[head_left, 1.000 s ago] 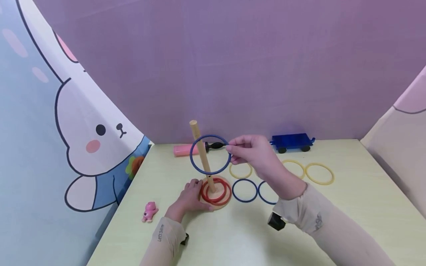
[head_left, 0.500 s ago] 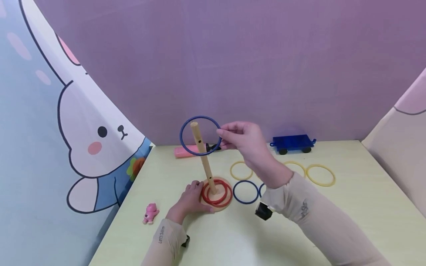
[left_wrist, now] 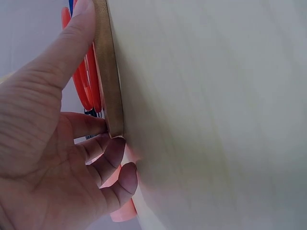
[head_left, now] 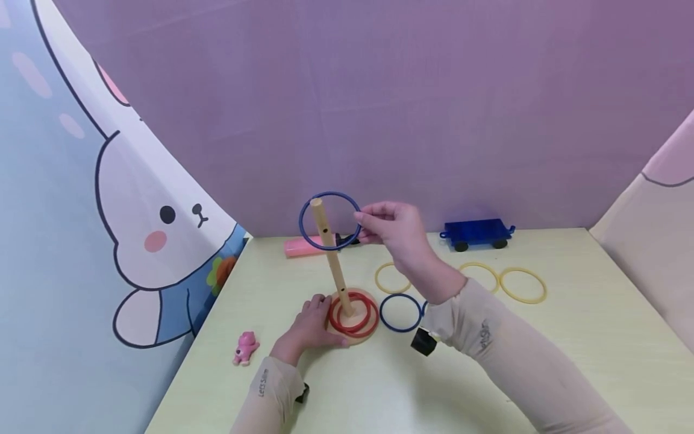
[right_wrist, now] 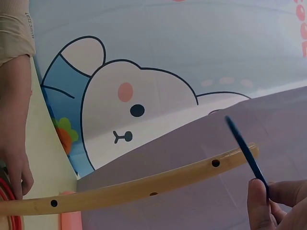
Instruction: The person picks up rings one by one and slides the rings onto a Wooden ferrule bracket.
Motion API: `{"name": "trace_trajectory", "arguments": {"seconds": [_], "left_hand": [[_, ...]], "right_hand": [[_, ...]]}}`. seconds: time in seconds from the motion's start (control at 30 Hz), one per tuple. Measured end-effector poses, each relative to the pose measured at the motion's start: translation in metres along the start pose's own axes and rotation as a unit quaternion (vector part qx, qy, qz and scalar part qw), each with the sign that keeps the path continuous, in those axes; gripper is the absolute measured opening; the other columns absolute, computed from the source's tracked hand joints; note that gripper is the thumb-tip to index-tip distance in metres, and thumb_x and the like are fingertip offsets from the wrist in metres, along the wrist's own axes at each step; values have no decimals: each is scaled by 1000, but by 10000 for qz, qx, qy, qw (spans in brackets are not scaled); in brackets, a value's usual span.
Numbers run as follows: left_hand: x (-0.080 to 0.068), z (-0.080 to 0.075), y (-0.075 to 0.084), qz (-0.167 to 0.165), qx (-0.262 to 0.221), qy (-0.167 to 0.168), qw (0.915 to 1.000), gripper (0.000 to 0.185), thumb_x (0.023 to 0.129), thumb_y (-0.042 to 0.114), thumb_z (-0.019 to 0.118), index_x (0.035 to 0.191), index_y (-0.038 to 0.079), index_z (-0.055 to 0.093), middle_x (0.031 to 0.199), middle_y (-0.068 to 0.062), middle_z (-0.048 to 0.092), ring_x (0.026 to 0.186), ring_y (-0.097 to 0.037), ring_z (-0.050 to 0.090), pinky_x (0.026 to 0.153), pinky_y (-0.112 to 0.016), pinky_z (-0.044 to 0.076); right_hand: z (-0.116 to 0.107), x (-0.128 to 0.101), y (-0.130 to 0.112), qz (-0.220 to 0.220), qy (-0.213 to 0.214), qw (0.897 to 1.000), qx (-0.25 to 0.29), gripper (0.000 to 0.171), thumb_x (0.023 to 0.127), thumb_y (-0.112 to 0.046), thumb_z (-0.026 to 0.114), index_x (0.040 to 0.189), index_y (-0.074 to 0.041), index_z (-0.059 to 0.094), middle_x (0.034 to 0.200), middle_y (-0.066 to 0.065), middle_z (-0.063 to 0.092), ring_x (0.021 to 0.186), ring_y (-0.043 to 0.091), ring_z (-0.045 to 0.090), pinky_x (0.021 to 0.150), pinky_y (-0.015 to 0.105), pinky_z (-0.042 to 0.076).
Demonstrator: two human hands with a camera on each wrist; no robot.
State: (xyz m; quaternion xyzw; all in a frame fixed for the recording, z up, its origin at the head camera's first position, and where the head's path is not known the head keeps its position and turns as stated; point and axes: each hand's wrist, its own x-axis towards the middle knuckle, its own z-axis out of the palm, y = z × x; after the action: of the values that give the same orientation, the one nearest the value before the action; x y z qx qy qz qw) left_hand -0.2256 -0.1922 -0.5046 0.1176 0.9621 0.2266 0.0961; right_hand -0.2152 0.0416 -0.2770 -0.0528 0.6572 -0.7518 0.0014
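Note:
In the head view, my right hand pinches a blue ring between thumb and fingertips. The ring is tilted at the top of a wooden post and appears to pass around its tip. Seen from the right wrist, it is edge-on and crosses the post near the end. My left hand grips the edge of the round wooden base, thumb on top and fingers curled at the rim. Several red rings lie on the base around the post.
Another blue ring lies right of the base, with one more partly hidden by the right arm. Yellow rings lie behind. A pink pump-like object, a blue toy wagon and a small pink figure also stand about.
My right hand has raised the blue ring and moved it left, to the top of the post. Over the last half second it barely shifts. My left hand keeps its place.

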Motion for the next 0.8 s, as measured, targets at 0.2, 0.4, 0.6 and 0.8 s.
{"name": "trace_trajectory", "arguments": {"seconds": [0.2,0.4,0.6,0.8], "left_hand": [[-1,-1,2,77,1,31,10000,111,63,62,83,149,8,39,144,-12,38,127,-32,37,99,-54,43],[0,-4,4,-39,-34,-4,10000,109,62,60,84,149,11,40,144,-10,38,128,-31,36,99,-54,43],[-1,-4,5,-73,-92,-48,9999,109,63,59,84,148,9,39,144,-12,38,128,-32,36,99,-55,43],[-3,-6,6,-39,-129,-28,9999,111,62,60,85,149,8,38,143,-13,38,127,-33,36,100,-56,41]], "right_hand": [[-5,0,15,248,24,9997,-62,20,90,-12,70,104,2,68,94,18,67,73,21,68,73,32,58],[-11,-5,53,583,50,9982,-130,20,91,-7,69,106,6,67,88,15,68,68,17,67,69,30,58],[-19,-9,92,927,182,9953,-209,18,91,-6,69,105,6,68,86,16,68,68,18,67,67,30,58],[-24,-9,127,1047,282,9938,-260,16,89,-3,69,101,8,68,87,19,68,66,19,68,68,34,58]]}}
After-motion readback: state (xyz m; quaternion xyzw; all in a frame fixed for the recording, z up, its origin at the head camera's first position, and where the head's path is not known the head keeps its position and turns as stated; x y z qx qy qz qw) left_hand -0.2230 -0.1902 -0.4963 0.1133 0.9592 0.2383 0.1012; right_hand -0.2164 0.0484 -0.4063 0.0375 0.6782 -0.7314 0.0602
